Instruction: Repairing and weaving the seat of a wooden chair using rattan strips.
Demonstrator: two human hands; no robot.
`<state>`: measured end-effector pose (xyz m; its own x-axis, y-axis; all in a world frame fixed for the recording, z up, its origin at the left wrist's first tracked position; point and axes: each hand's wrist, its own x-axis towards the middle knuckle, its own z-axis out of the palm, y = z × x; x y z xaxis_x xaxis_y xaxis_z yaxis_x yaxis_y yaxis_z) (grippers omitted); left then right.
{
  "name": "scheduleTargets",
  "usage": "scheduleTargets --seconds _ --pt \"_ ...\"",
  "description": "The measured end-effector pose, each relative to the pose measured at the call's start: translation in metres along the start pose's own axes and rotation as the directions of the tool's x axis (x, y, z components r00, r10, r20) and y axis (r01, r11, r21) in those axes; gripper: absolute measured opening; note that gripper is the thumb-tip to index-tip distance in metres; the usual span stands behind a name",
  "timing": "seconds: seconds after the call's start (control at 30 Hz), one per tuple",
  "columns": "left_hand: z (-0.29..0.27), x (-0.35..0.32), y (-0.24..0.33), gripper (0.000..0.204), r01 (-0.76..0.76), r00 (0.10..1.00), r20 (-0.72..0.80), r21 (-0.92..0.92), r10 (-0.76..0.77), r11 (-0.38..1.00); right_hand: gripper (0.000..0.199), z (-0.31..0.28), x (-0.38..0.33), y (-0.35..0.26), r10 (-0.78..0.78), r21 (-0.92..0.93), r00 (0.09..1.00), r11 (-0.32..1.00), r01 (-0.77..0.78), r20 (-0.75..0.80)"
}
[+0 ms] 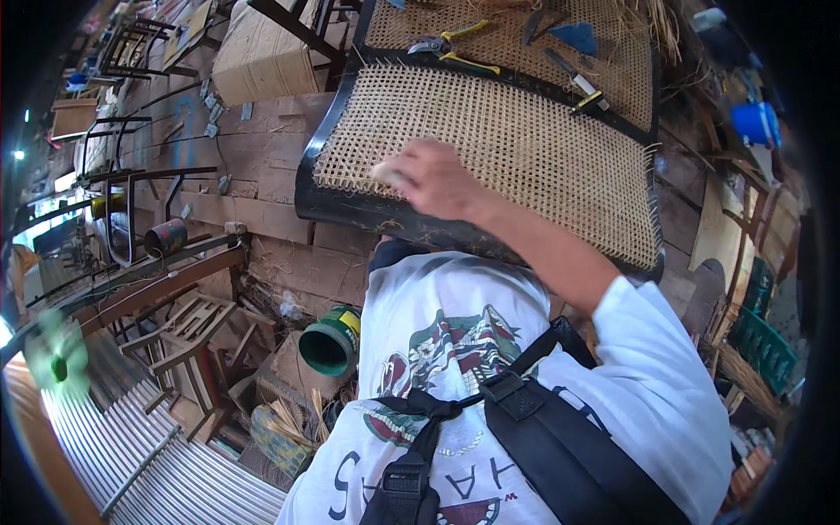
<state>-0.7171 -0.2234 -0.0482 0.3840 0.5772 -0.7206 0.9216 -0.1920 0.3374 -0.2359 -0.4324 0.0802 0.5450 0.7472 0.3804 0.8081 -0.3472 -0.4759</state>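
My right hand point(430, 181), slightly blurred, is over the near left part of a woven cane panel point(516, 140). Its fingers are closed around something small and pale that I cannot make out. The panel is set in a dark, glossy frame point(354, 207) close to my body, with short cane ends sticking up along its edges. Beyond a dark crossbar lies a second, browner cane section point(612, 92). Yellow-handled pruning shears point(444, 46) rest across the crossbar. A knife-like tool point(576, 80) lies farther right, beside a blue scrap point(575, 38). My left hand is out of view.
At the left stand a wooden chair frame point(194, 337), a dark green bucket point(330, 343) and a blurred green fan point(59, 363). A cardboard box point(265, 61) sits beyond the frame's left side. A blue bucket point(756, 124) and green crates point(763, 341) are on the right.
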Motion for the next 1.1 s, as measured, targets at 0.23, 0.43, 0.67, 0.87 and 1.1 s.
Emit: scheduleTargets --seconds 0.23,0.43,0.67,0.87,1.1 --pt "-0.013 0.122 -0.031 0.038 -0.110 0.991 0.083 0.074 0.103 0.991 0.020 -0.016 0.031 0.059 0.609 -0.205 0.793 0.774 -0.599 -0.015" --pt "-0.065 0.217 -0.007 0.036 -0.231 0.968 0.104 0.010 0.229 0.973 0.022 0.005 0.036 -0.054 0.153 0.160 0.988 0.976 -0.151 0.001" --pt "-0.170 0.291 0.027 0.036 -0.003 0.970 0.241 -0.083 0.023 0.997 0.023 0.041 0.073 -0.012 0.627 -0.018 0.768 0.773 -0.634 -0.135" --pt "-0.209 0.326 0.030 0.038 -0.013 0.964 0.265 -0.035 0.022 0.999 0.026 0.023 0.054 -0.080 0.441 0.022 0.897 0.897 -0.441 -0.012" --pt "-0.200 0.306 0.063 0.035 0.027 0.964 0.264 0.010 -0.028 1.000 0.027 0.047 0.103 0.014 0.769 -0.165 0.607 0.585 -0.794 -0.200"
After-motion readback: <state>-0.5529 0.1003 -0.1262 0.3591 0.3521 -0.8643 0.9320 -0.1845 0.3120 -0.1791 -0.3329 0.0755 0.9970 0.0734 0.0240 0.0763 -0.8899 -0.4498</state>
